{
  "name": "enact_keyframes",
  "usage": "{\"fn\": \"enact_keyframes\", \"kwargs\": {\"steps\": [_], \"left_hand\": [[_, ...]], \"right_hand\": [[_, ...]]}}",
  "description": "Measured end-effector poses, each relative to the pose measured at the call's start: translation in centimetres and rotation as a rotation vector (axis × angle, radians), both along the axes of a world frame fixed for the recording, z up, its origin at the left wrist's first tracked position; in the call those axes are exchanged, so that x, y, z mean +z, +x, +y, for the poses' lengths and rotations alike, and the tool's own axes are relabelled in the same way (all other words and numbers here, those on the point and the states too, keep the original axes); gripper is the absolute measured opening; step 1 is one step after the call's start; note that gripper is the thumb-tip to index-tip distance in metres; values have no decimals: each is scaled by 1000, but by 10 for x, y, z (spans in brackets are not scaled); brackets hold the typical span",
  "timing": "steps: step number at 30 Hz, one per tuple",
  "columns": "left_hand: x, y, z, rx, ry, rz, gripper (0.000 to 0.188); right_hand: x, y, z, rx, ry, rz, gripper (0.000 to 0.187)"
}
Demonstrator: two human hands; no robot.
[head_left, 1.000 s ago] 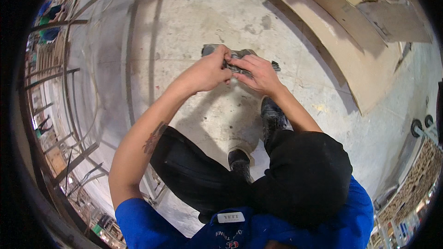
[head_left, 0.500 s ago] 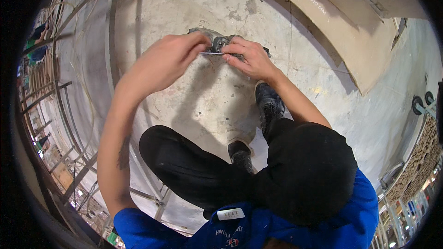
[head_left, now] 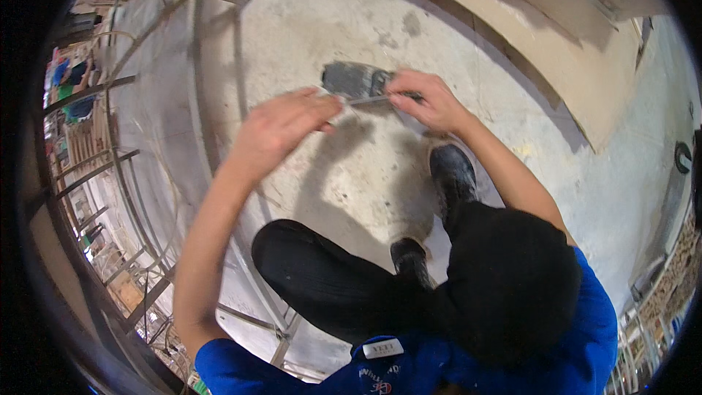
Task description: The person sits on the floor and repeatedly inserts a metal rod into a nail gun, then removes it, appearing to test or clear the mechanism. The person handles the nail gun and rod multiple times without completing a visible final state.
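Note:
Ahead of me a dark grey, boxy tool body point(head_left: 356, 79) lies on the concrete floor; its exact kind is unclear. My right hand point(head_left: 431, 102) is closed round the black handle of what looks like a screwdriver point(head_left: 369, 100), beside the tool body's right end. The thin metal shaft points left. My left hand point(head_left: 289, 128) hovers at the shaft's tip, fingers bunched and slightly blurred. Whether it pinches the tip or some small part cannot be made out.
A metal frame point(head_left: 205, 88) stands along my left side. Large brown boards point(head_left: 534, 51) lean at the far right. My black shoes point(head_left: 453, 175) and bent knee point(head_left: 292, 263) are close below the hands. A person point(head_left: 73, 88) is in the far left background.
My left hand has drawn back from the tool body, uncovering more of it. My right hand still grips the screwdriver. The whole view has shifted slightly.

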State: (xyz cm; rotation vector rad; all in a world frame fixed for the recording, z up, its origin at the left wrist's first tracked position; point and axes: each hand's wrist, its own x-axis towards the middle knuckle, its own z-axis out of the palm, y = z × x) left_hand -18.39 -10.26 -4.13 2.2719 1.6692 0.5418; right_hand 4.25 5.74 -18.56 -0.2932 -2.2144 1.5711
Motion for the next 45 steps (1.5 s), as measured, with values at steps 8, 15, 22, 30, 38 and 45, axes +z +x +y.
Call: {"fn": "enact_keyframes", "kwargs": {"steps": [8,15,22,30,38,45], "left_hand": [[-15,49,45,203,130,-521,20],[3,87,69,131,-75,-1067,12],[25,101,83,213,-202,-1397,16],[18,90,68,146,-49,-1638,57],[51,98,81,-48,-55,-1741,58],[35,98,79,95,-167,-1839,59]], "right_hand": [[-13,12,-18,-164,-184,78,23],[29,19,-20,-180,-237,48,25],[79,20,-15,-120,-172,167,27],[86,16,-16,-198,-50,220,47],[92,14,-25,-238,-108,217,56],[96,16,-27,-243,-93,235,59]]}}
